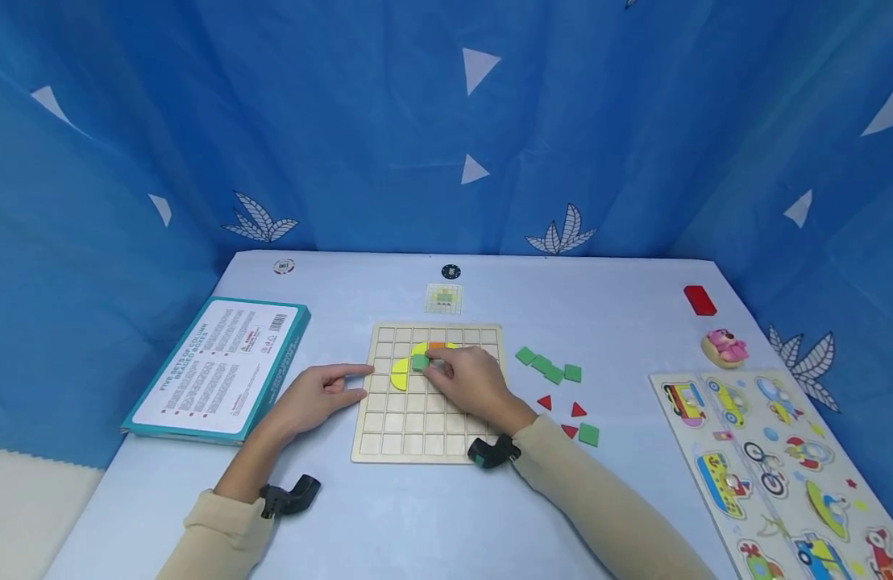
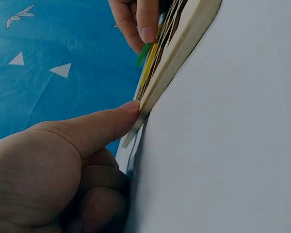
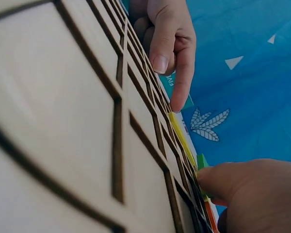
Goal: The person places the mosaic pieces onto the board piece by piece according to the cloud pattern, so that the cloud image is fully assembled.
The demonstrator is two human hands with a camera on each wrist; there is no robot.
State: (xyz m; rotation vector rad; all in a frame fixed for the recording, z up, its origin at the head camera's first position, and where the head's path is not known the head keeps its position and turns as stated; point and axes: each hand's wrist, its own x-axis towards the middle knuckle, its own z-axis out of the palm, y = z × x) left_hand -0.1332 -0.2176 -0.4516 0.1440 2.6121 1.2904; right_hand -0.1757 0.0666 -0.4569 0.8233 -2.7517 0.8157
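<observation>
Fingers of right hand (image 1: 475,377) pinching 1 green tile (image 1: 420,362), tilted, at the board (image 1: 412,444), just beside the yellow pieces (image 1: 399,374); cannot tell if it touches the grid. Left hand (image 1: 316,403): thumb and index straight, spread apart, at board's left edge, probably steadying it. Step in hand, likely: placing the tile. Next move should call for levelling it square to 1 cell, then release. Ridges or neighbouring pieces could catch a corner; right hand hides some cells. Right of board: 5 green squares (image 1: 573,373), 3 red triangles (image 1: 544,401). Beyond: card (image 1: 444,299). Left: box (image 1: 218,370).
</observation>
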